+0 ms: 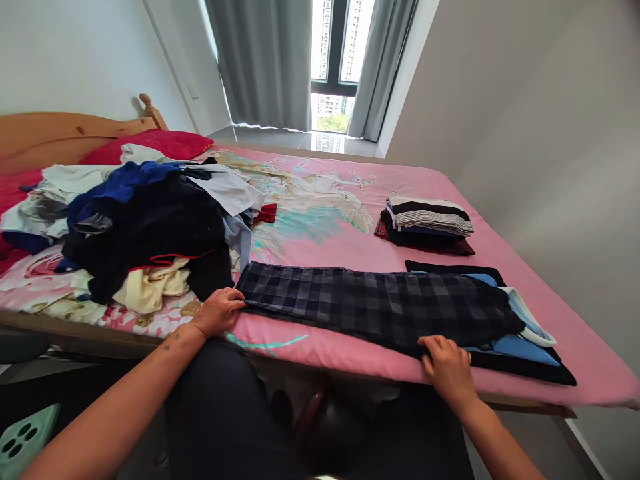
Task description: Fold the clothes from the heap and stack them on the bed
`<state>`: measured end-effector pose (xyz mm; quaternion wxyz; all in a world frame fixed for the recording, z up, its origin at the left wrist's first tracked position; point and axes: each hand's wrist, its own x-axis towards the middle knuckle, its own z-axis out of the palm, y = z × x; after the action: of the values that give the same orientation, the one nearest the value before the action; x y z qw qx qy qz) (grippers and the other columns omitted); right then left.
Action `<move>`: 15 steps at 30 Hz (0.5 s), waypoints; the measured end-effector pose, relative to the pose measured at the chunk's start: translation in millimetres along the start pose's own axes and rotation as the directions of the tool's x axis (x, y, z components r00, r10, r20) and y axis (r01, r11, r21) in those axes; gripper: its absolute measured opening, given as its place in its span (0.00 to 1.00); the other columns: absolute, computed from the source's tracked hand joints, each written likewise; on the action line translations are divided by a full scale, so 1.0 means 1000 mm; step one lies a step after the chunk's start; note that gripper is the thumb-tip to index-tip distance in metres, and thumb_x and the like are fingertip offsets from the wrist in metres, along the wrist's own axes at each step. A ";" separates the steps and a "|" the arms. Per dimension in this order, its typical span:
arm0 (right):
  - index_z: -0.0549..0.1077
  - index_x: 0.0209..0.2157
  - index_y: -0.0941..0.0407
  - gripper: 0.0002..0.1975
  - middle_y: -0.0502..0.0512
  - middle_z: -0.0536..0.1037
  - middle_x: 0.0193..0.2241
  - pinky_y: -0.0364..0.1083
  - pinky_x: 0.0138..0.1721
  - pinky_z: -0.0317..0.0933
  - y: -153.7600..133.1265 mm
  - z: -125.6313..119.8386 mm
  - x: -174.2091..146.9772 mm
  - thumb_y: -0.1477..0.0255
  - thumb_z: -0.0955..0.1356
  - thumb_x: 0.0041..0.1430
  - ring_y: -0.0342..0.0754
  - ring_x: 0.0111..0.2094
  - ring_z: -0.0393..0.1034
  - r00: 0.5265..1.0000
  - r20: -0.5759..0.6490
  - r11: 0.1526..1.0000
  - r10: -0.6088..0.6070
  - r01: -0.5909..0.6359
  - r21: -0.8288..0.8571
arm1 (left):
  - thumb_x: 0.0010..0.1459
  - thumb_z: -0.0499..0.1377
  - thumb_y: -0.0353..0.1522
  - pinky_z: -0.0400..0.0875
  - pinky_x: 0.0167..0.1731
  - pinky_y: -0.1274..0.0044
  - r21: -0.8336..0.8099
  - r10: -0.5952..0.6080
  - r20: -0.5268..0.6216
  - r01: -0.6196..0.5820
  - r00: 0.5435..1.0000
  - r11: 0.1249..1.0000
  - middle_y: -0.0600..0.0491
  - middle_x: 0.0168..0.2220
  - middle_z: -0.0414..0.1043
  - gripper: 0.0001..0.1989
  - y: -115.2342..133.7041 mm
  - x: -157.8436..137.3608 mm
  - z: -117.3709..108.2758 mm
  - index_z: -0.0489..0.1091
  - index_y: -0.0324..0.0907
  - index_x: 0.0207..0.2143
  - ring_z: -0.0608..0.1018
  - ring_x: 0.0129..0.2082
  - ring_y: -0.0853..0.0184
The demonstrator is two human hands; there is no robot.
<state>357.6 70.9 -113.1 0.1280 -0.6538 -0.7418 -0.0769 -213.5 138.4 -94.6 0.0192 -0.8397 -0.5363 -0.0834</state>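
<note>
A pair of dark plaid trousers, folded lengthwise, lies stretched along the front edge of the bed. My left hand is closed on the near corner of their left end. Further right, my right hand pinches their near edge, its thumb and fingers curled over the cloth. The right end of the trousers rests on folded blue and black garments with a white band showing. What lies between my right fingertips and the bed is partly hidden.
A large heap of loose clothes covers the bed's left side, beside a red pillow. Toward the back right sits a stack of folded clothes. Pink bedding spreads between them. A pale green phone is at lower left.
</note>
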 end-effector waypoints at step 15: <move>0.72 0.42 0.56 0.17 0.56 0.75 0.44 0.50 0.52 0.56 -0.008 -0.016 0.155 0.68 0.57 0.60 0.51 0.48 0.66 0.990 0.127 0.976 -0.054 0.026 0.216 | 0.61 0.45 0.30 0.60 0.54 0.69 -0.041 -0.125 -0.022 0.124 0.992 0.991 0.46 0.54 0.66 0.19 0.004 0.104 -0.008 0.66 0.42 0.52 0.67 0.55 0.61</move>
<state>334.0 212.8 -52.5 0.1468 -0.6247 -0.7657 0.0443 -167.8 229.4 -70.1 0.0038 -0.8036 -0.5857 -0.1053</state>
